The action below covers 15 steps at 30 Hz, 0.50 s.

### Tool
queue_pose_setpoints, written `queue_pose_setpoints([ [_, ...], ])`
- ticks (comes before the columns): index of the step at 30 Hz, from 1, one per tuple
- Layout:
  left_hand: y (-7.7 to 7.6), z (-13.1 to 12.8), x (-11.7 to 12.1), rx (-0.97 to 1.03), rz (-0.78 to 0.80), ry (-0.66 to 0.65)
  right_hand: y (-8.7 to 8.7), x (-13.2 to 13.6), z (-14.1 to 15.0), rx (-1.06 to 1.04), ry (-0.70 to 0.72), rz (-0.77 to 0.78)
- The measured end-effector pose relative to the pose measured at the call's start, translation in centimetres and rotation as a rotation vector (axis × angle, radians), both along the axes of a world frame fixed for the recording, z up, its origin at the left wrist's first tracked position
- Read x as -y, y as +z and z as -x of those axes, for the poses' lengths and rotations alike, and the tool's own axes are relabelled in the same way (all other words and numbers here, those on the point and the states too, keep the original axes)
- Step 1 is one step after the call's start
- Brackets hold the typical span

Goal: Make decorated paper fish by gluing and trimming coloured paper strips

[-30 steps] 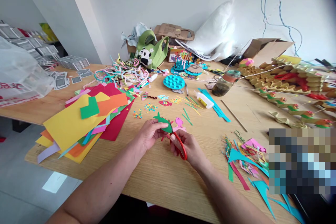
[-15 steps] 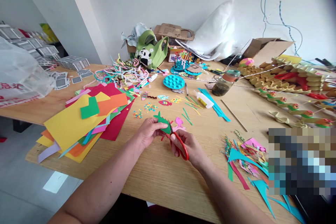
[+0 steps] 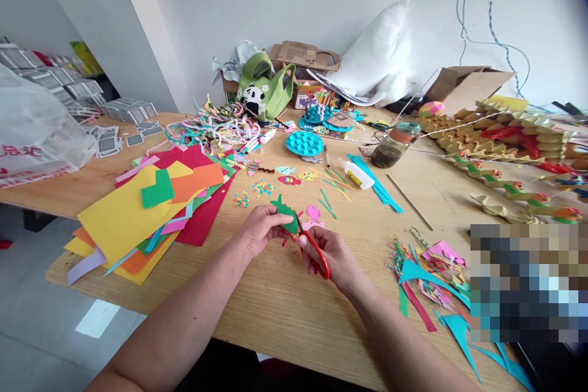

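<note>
1. Centrally, the left hand [image 3: 263, 234] pinches a green paper fish shape [image 3: 286, 217] between thumb and fingers, above the wooden table [image 3: 257, 306].
2. The right hand [image 3: 328, 254] grips red-handled scissors [image 3: 315, 253], their blades at the green shape's right edge.
3. Just beyond the hands lies a pink paper fish [image 3: 313, 214].
4. Left, coloured paper sheets [image 3: 138, 214] lie in an overlapping pile.

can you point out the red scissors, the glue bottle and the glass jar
Red scissors [image 3: 325, 262]: head view, on the red handle loop by the right hand [image 3: 328, 251].
Glue bottle [image 3: 359, 175]: head view, on the bottle's body.
Glass jar [image 3: 387, 153]: head view, on the dark lower part.
</note>
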State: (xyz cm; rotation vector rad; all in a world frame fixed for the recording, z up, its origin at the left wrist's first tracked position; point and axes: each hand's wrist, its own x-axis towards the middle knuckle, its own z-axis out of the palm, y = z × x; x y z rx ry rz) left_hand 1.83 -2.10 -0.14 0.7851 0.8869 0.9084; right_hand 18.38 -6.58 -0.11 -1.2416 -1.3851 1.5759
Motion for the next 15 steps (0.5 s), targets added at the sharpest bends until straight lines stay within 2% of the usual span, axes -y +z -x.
queue_pose_setpoints([
  [8,0.05,-0.04,-0.05,0.021,0.013,0.049,-0.04,-0.05,0.12,0.014,-0.017,0.020],
  [15,-0.19,0.05,-0.02,0.001,-0.003,0.015,-0.09,0.03,0.13,0.020,-0.006,-0.005],
])
